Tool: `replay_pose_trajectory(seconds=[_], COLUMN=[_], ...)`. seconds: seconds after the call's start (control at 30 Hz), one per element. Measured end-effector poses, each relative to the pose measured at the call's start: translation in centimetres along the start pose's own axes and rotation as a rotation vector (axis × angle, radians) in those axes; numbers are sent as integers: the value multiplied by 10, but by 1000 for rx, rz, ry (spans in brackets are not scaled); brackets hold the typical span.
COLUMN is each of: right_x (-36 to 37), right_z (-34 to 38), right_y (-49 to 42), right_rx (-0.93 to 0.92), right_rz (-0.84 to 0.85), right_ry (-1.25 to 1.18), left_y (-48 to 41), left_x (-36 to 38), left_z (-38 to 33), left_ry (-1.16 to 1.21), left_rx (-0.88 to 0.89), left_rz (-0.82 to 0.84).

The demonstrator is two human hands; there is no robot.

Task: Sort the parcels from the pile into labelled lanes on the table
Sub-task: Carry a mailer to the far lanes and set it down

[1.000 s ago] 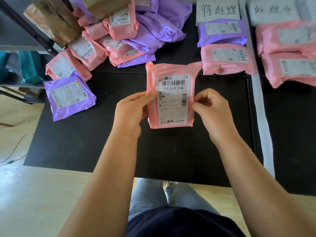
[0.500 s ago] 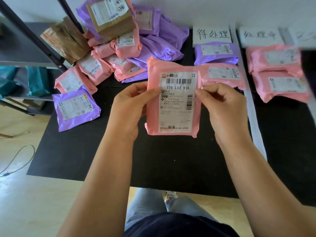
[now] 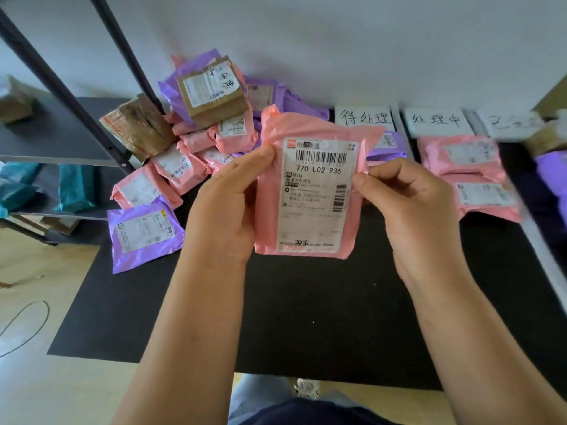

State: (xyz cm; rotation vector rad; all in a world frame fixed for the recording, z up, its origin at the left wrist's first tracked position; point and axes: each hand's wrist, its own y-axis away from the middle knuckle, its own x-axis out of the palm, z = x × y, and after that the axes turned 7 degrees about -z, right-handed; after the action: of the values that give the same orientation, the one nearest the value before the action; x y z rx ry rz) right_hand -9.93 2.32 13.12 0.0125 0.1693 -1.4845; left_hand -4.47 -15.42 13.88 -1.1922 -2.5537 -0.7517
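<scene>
**Item:** pink parcel (image 3: 310,194), soft mailer, with its white shipping label facing the wearer (code 770 L02 936 legible).

**Location:** it was held up clear of the black table (image 3: 306,317), over the table's middle and in front of the pile (image 3: 196,139) at the far left.

**Grip:** the left hand (image 3: 227,210) clasped the left edge, thumb on the label's upper corner and fingers behind. The right hand (image 3: 408,207) pinched the right edge between thumb and curled fingers.

**Orientation:** the long axis stood upright, tilted slightly, with the label's top uppermost.

**Lanes:**
- The first card (image 3: 365,118) lay just behind the parcel's upper right corner, with a purple parcel (image 3: 388,145) below it.
- The second card (image 3: 435,119) lay further right, above stacked pink parcels (image 3: 460,154).
- The third card (image 3: 509,122) was too blurred to read.

**Assessment:**
- The label was apparently being read, and the lane not yet chosen.
- Every lane lay rightward and beyond the parcel, so the right hand was the nearer carrier.
- Setting the parcel down would call for tipping its upright axis flat, label up.
</scene>
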Motion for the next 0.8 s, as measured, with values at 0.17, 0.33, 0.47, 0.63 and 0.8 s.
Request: replay_pose_trajectory(seconds=[0.17, 0.33, 0.47, 0.63, 0.8], right_x=[5, 25, 40, 50, 54], right_z=[26, 49, 69, 85, 91], right_y=[5, 14, 18, 23, 27], right_rx=[-52, -52, -62, -143, -142], right_rz=[-30, -72, -125, -218, -305], right_ry=[-12, -6, -29, 34, 17], left_y=[6, 5, 7, 3, -2], left_x=[1, -3, -10, -16, -21], left_z=[-26, -53, -72, -87, -92], left_ry=[-6, 41, 76, 42, -96], left_rx=[11, -6, -8, 10, 99], left_rz=[101, 141, 222, 275, 274])
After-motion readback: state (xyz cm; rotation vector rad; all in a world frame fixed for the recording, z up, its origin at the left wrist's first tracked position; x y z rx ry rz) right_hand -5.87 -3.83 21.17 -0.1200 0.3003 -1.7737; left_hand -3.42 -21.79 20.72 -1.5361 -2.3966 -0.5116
